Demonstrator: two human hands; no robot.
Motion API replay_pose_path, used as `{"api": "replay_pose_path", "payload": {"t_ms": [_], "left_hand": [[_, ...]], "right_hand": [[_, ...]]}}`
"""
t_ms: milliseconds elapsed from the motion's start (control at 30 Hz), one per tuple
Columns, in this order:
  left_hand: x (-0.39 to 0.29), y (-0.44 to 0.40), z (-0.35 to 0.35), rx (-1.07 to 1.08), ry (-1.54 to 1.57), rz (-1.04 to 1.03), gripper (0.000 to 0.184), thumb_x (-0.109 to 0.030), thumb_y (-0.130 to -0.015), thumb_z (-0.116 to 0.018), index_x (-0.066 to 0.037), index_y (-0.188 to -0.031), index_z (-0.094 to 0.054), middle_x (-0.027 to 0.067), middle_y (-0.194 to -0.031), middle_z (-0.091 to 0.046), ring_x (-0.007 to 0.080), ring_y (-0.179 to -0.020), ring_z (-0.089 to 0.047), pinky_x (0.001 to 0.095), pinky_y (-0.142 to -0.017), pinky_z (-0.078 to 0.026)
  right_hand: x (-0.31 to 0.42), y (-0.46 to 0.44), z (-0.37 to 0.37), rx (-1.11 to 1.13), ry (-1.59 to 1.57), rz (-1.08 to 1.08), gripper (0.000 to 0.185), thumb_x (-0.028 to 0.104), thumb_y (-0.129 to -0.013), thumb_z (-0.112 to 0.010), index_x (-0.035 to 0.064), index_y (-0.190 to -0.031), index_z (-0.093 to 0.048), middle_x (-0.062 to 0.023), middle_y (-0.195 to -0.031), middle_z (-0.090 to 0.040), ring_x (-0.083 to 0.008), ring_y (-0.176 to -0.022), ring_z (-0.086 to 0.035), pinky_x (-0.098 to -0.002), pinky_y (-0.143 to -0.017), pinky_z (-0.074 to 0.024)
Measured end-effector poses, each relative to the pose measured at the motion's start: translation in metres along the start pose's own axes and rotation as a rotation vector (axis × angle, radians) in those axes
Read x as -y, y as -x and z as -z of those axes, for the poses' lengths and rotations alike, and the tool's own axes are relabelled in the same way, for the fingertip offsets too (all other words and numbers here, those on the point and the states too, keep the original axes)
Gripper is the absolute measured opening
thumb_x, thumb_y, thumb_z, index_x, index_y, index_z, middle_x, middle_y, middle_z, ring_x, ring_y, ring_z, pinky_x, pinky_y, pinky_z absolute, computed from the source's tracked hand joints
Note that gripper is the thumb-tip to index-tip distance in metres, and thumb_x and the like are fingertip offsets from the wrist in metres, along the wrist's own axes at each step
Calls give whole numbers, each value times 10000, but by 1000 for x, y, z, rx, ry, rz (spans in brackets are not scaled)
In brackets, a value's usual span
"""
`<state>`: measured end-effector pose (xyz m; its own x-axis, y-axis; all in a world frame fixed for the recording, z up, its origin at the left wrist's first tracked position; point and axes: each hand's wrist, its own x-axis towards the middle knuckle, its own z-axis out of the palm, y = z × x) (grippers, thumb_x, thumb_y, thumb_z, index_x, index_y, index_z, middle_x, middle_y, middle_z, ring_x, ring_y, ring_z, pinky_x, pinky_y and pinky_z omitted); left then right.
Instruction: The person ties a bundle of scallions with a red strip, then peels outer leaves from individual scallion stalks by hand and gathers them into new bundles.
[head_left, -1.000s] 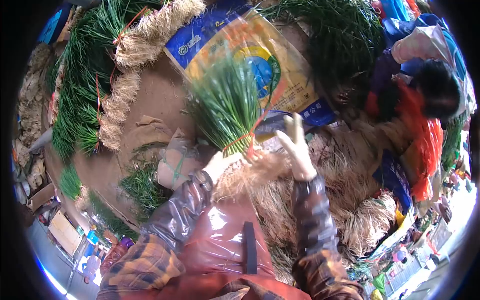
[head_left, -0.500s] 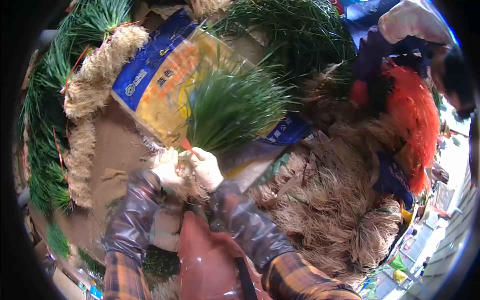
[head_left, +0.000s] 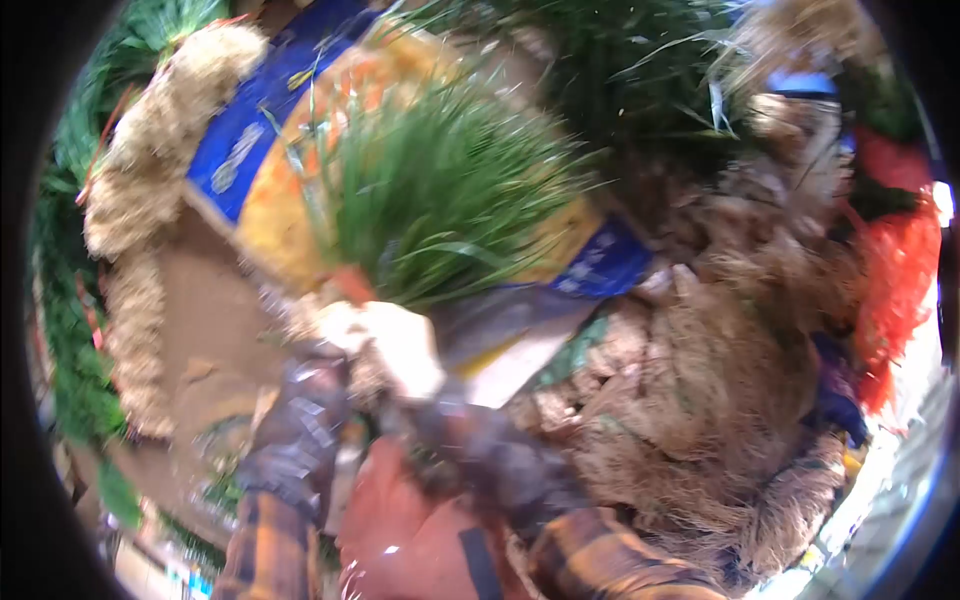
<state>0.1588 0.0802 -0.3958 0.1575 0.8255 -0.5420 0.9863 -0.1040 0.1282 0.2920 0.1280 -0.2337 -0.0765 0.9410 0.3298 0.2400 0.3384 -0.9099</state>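
1. The green bunch (head_left: 440,195) is gripped near its base by the left hand (head_left: 332,325), its long axis slanted forward-right over the printed sack (head_left: 268,235).
2. The right hand (head_left: 405,345) is set alongside; its closure cannot be told.

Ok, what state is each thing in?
Long-leaved green bunch, leaves fanned out.
Red plastic tie, at bunch's base; knot unclear.
Left hand, at that base; grip blurred.
Right hand, beside it; grip blurred.
Blue and yellow plastic sack, flat, partly covered.
Pale-rooted green bundles, lying in a row.
Stringy brown roots, heaped loosely.
Red plastic strands, bunched.
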Motion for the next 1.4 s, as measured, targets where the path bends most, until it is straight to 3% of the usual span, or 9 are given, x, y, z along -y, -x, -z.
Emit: {"api": "replay_pose_path", "payload": {"t_ms": [133, 167, 267, 500, 567, 733, 900, 1067, 1400], "left_hand": [[51, -20, -156, -108, 372, 246, 901, -577, -786, -504, -18, -1445, -247, 219, -1453, -306, 367, -1373, -240, 564, -1122, -94], [6, 4, -45, 14, 180, 74, 882, -541, -775, -540, -44, -1445, -255, 214, -1430, -342, 349, -1349, -293, 578, -1109, -119], [-39, 23, 68, 103, -84, -116, 784, -482, -762, -594, -57, -1385, -380, 203, -1336, -458, 329, -1279, -408, 602, -1059, -230], [-34, 17, 43, 260, 198, -207, 269, -211, -829, -513, -31, -972, -654, 181, -971, -640, 300, -912, -625, 441, -757, -495], [-53, 4, 65, -253, 251, -186, 374, -412, -756, -609, -83, -923, -672, 176, -889, -645, 337, -862, -629, 432, -738, -497], [-51, -10, 92, 389, 272, -234, 641, -399, -615, -769, -91, -1145, -582, 129, -1029, -647, 312, -949, -622, 399, -810, -492], [-33, 18, 124, 468, 34, -196, 1244, -638, -519, -775, -103, -1477, -189, 181, -1474, -319, 341, -1380, -274, 541, -1131, -102], [-19, 76, 88, 206, -84, -375, 1095, -779, -638, -561, -51, -1418, -313, 165, -1438, -356, 368, -1323, -325, 526, -1109, -155], [-36, 206, 160, 490, 200, -309, 800, -606, -694, -569, -62, -1261, -419, 143, -1260, -441, 320, -1149, -407, 469, -980, -248]], "right_hand": [[29, 64, 42, -58, -193, -875, 135, 86, -728, -597, 107, -827, -685, -80, -763, -646, -233, -687, -633, -315, -618, -512], [28, 68, 41, -176, -341, -1004, 150, 49, -727, -586, 97, -829, -686, -81, -748, -644, -232, -670, -630, -314, -602, -510], [7, 37, 37, -30, -116, -504, 180, 32, -823, -502, 25, -865, -677, -109, -749, -638, -264, -641, -590, -318, -614, -477], [44, 118, 70, -220, -367, -950, 190, 121, -868, -546, 9, -924, -688, -36, -744, -660, -118, -644, -596, -281, -579, -468], [20, 138, 74, -170, -293, -989, 204, 142, -887, -542, 4, -926, -688, -6, -687, -617, -79, -571, -519, -232, -536, -416], [34, 81, 101, -88, -714, -1188, 258, 147, -906, -481, -21, -961, -668, -22, -656, -581, -46, -494, -466, -170, -464, -345], [52, 72, 87, -406, -878, -1140, 295, 189, -904, -510, -59, -997, -641, -94, -808, -648, -72, -529, -520, -184, -482, -396], [106, 20, 79, 136, 181, -334, 197, 129, -913, -530, -2, -962, -669, -54, -884, -652, -130, -774, -596, -254, -667, -475], [231, -10, 85, 2, -12, -405, 119, 68, -751, -619, 59, -870, -610, -94, -798, -569, -271, -701, -548, -350, -657, -453]]}}
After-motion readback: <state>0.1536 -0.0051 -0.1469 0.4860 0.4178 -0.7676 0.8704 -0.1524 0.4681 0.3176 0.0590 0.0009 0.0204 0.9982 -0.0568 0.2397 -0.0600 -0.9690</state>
